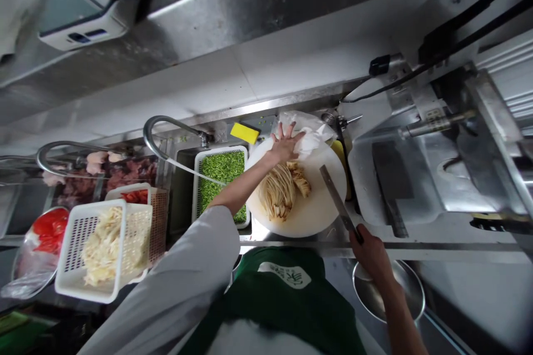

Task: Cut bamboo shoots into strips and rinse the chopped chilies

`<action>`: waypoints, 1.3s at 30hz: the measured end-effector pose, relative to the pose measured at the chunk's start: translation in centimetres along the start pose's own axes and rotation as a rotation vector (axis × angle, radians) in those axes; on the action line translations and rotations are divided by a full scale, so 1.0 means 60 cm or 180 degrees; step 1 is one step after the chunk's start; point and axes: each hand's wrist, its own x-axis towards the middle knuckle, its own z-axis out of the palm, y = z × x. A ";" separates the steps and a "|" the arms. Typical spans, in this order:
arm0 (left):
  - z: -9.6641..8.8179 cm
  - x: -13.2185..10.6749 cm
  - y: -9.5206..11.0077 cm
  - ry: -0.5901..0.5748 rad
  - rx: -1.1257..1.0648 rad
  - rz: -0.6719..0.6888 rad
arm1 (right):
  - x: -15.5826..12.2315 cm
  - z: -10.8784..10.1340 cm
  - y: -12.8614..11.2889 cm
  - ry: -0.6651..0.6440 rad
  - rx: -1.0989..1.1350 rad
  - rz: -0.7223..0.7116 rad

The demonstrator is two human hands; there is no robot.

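A bunch of enoki mushrooms (278, 193) lies on a round white cutting board (316, 216), with a smaller cut clump (300, 178) at its right. My left hand (286, 145) reaches over the board's far side, fingers spread, just beyond the mushrooms. Its fingertips are by a crumpled clear plastic bag (313, 132); whether they press on it I cannot tell. In my right hand (366, 248) is a knife (336, 195), gripped by its dark handle. The blade slants over the board's right part, apart from the mushrooms.
Left of the board, a white basket of chopped greens (220, 177) sits in a sink under a curved faucet (156, 127). A yellow sponge (244, 133) lies behind. Further left are white baskets (120, 249). A metal bowl (400, 288) stands below the counter edge, right.
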 end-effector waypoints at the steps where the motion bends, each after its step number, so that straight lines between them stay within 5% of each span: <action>1: -0.003 0.019 -0.014 -0.0166 0.0040 -0.0126 | -0.001 0.002 0.000 0.0010 0.0009 -0.0014; 7: -0.016 0.095 -0.113 0.0289 -0.0310 -0.0192 | -0.002 0.014 0.002 -0.0002 0.0069 -0.0051; 10: -0.025 0.099 -0.131 0.0577 -0.0309 -0.0329 | 0.000 0.019 0.007 0.0069 0.0082 -0.0047; 14: -0.021 0.067 -0.107 0.1129 0.0144 -0.0477 | 0.001 0.019 0.008 0.0075 0.0067 -0.0057; 17: -0.006 0.039 -0.075 0.1501 0.0075 0.0239 | 0.001 0.016 0.005 0.0045 0.0053 -0.0087; 22: 0.010 0.013 -0.023 0.1497 -0.0508 0.1311 | 0.000 0.011 0.000 -0.0022 0.0012 -0.0064; 25: 0.016 -0.028 0.010 0.0910 -0.0487 0.1330 | -0.003 0.010 0.003 -0.0046 0.0029 -0.0069; 28: 0.037 -0.092 0.038 -0.0241 -0.0058 0.0730 | -0.007 0.013 0.006 -0.0013 0.0105 -0.0083; 30: 0.062 -0.128 0.051 -0.0667 0.0168 0.0261 | -0.009 0.015 0.007 0.0046 0.0138 -0.0062; 35: 0.137 -0.167 0.083 -0.0789 0.0489 0.0079 | -0.009 0.013 0.002 0.0090 0.0173 0.0026; 39: 0.166 -0.163 0.104 -0.0716 0.0732 0.0303 | -0.010 0.005 -0.006 0.0023 0.0101 0.0113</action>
